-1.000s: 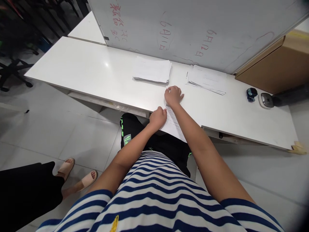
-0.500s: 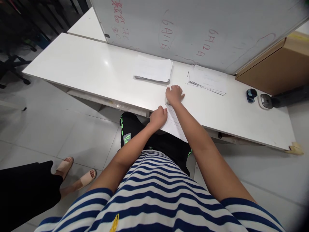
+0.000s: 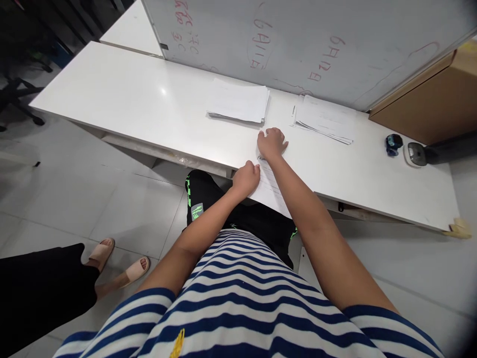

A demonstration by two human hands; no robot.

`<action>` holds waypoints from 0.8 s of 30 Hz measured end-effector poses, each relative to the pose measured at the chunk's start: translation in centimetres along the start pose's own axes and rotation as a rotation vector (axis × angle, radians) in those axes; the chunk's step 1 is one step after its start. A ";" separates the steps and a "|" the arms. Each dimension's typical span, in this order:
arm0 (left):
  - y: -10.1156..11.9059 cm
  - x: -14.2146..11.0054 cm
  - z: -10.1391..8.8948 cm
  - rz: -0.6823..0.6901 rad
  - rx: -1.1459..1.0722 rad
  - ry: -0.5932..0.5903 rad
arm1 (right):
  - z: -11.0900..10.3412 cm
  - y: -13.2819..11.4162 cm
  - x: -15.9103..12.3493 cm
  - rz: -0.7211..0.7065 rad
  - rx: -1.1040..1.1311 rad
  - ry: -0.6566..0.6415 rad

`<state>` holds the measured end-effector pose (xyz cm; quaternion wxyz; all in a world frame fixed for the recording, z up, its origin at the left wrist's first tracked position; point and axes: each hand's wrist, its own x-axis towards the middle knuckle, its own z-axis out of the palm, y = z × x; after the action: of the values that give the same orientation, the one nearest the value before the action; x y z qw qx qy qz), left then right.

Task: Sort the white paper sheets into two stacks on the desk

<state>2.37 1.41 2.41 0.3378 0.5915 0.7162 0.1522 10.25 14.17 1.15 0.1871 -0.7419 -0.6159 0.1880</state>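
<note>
A printed sheet of paper (image 3: pixel 273 191) lies at the desk's front edge, its lower end hanging over the edge above my lap. My left hand (image 3: pixel 246 180) is closed on the sheet's left side, thumb on top. Over the sheet's upper end, my right hand (image 3: pixel 272 144) is closed with bent fingers, and one finger sticks out a little to the right. The paper under that hand is mostly hidden. Just beyond my hands lie a stack of white papers (image 3: pixel 238 102) and, to its right, a second stack of printed papers (image 3: pixel 326 119).
The white desk (image 3: pixel 130 99) runs across, backed by a whiteboard (image 3: pixel 298 40) with red writing. At the right are a cardboard box (image 3: pixel 421 99), a dark blue wristwatch-like item (image 3: pixel 393 144) and a white-and-grey device (image 3: pixel 415 155). A person in sandals (image 3: pixel 137 270) stands at left.
The view has shifted slightly, so desk and whiteboard sit a little differently in the picture. Both hands keep nearly the same place on the sheet.
</note>
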 end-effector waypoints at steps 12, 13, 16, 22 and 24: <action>-0.5 0.5 0.7 0.014 -0.048 0.036 | 1.2 0.7 -0.1 -0.038 -0.077 0.054; -0.5 0.4 0.6 0.016 -0.044 0.031 | 1.4 0.7 0.0 -0.048 -0.093 0.058; -0.4 -0.2 -0.5 0.028 0.027 0.003 | 1.9 1.1 0.3 -0.072 -0.129 0.067; 3.0 0.4 -5.7 0.163 0.171 0.169 | 2.8 2.2 0.8 -0.099 0.003 0.096; 5.1 2.3 -6.6 0.339 0.204 0.181 | 2.6 2.1 0.7 -0.097 0.217 0.081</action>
<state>1.60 6.05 9.62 0.1798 0.7185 0.6456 0.1860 10.85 14.64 -2.15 0.3001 -0.6937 -0.6188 0.2142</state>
